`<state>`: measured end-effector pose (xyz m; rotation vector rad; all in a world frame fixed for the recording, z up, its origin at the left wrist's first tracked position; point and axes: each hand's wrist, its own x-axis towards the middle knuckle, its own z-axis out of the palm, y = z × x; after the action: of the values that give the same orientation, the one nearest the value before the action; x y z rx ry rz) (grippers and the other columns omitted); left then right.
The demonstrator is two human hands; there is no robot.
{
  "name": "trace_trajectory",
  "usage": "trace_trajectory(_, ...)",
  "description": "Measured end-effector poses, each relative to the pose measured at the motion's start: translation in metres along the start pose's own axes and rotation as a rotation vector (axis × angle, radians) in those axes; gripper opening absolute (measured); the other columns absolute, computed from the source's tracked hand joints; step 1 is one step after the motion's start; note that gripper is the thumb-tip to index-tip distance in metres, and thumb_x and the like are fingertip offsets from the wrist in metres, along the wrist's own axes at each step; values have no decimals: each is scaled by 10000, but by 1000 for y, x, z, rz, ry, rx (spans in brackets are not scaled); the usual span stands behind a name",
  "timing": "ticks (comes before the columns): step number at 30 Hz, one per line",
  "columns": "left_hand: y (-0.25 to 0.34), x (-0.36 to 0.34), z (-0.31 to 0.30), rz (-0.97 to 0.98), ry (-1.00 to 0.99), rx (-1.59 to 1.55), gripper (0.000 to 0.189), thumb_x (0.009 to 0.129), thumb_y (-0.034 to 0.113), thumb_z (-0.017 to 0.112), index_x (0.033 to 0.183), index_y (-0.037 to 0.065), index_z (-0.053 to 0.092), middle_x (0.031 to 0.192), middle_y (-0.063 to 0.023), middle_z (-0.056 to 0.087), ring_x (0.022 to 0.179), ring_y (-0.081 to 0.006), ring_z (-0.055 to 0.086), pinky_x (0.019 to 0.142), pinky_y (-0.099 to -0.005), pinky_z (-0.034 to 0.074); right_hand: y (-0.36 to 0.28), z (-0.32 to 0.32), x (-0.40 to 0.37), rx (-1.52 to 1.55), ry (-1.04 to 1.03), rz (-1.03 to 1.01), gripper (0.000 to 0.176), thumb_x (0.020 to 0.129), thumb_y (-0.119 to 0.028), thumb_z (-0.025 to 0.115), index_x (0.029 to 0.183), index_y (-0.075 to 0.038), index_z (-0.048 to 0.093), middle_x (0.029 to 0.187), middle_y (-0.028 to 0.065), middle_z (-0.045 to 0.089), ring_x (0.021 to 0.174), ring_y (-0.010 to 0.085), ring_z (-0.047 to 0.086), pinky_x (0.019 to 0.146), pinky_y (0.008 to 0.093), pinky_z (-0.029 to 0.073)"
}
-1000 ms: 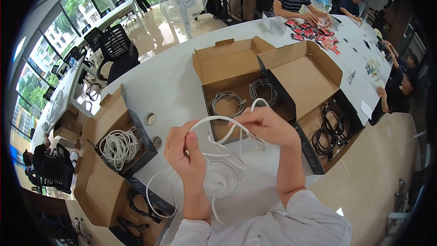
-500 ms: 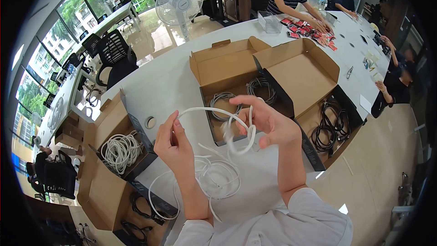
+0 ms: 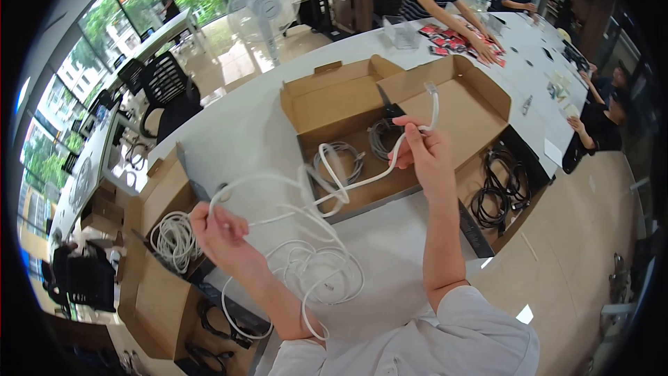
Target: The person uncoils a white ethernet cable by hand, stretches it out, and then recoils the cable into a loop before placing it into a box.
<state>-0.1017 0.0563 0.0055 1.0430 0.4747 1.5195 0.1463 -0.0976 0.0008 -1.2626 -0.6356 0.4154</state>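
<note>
- Right hand (image 3: pixel 424 153): raised over the centre box, fingers pressed together, pinching the white cable (image 3: pixel 264 177) just short of its end. The short end piece stands up above the fingers, with the plug (image 3: pixel 431 88) on top.
- Left hand (image 3: pixel 219 233): lower and out to the left, well apart from the right hand, closed into a fist around the same cable.
- Between the hands the cable hangs slack: one high arc off the left hand, then a crossed loop about mid-span, in the air over the table edge of the centre box.
- Slack coils (image 3: pixel 327 271): the rest of the cable lies in loose turns on the white table (image 3: pixel 250 125), between the forearms, with one tail curling back toward the body.
- Centre cardboard box (image 3: pixel 327 97): open, flaps up, two grey cable coils (image 3: pixel 337 160) inside, just behind the crossed loop.
- Right cardboard box (image 3: pixel 480 97): open, touching the centre box; black cables (image 3: pixel 497 188) lie in its near part.
- Left cardboard box (image 3: pixel 156 188): open, holds a white cable bundle (image 3: pixel 174 233), just beside the left hand.
- Lower-left box (image 3: pixel 149 306): open, dark cables (image 3: pixel 216 317) in it, partly cut off by the frame.
- Far end of the table: other people seated, hands on red packets (image 3: pixel 452 38); a clear container (image 3: pixel 396 31) stands near them.
- Off the table: pedestal fan (image 3: pixel 264 7), black office chair (image 3: pixel 163 83).
</note>
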Motion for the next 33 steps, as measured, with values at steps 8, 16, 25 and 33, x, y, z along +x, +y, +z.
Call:
trace_trajectory(8, 8, 1, -13, -224, -659, -576, 299, 965, 281, 496, 753, 121, 358, 619, 13, 276, 573, -116, 254, 550, -294, 246, 12, 0, 9, 556, 104, -136, 205, 1005, -220, 517, 1100, -43, 555, 619, -10, 525, 536, 58, 496, 489, 238, 392)
trace_trajectory(16, 17, -23, 12, -419, -893, -840, 441, 978, 121, 489, 1405, 36, 420, 910, -61, 388, 609, -119, 341, 533, -277, 329, -2, 9, -17, -817, 267, -459, 462, 829, -115, 675, 1242, -9, 497, 1009, 171, 568, 870, 354, 572, 767, 404, 471)
trace_trajectory(25, 18, -47, 50, -545, -524, -1240, 232, 988, 44, 398, 1177, 36, 533, 940, -60, 455, 633, -114, 319, 560, -275, 299, -34, 60, -74, -220, -382, -785, 534, 781, -170, 725, 1237, -17, 494, 1046, 198, 552, 984, 363, 546, 795, 406, 453)
trace_trajectory(33, 34, -36, 45, -551, -301, -1647, 61, 961, 98, 466, 985, 68, 513, 830, -21, 463, 541, -99, 328, 485, -275, 259, 11, 66, -73, -600, -997, -643, 324, 845, -231, 659, 1037, 5, 549, 734, 161, 613, 749, 377, 632, 638, 439, 457)
